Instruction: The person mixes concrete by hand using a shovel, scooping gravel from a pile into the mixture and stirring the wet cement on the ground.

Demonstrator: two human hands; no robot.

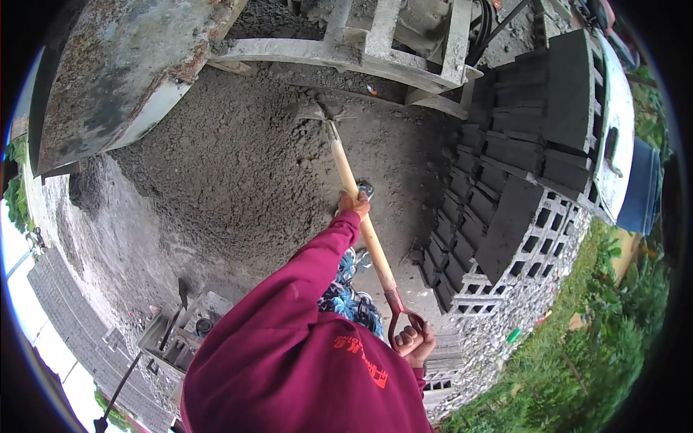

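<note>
Where left grip clasps, shovel within, slanting

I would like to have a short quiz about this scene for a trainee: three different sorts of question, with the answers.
1. True or false: the left grip holds the pale, round wooden shaft.
2. Fill in the colour: the right grip holds a ____, D-shaped handle.
3. What stands right of the shaft?
A. A yellow wheelbarrow
B. Stacked grey hollow concrete blocks
C. A round wooden table

Key: 1. True. 2. Red. 3. B.
</note>
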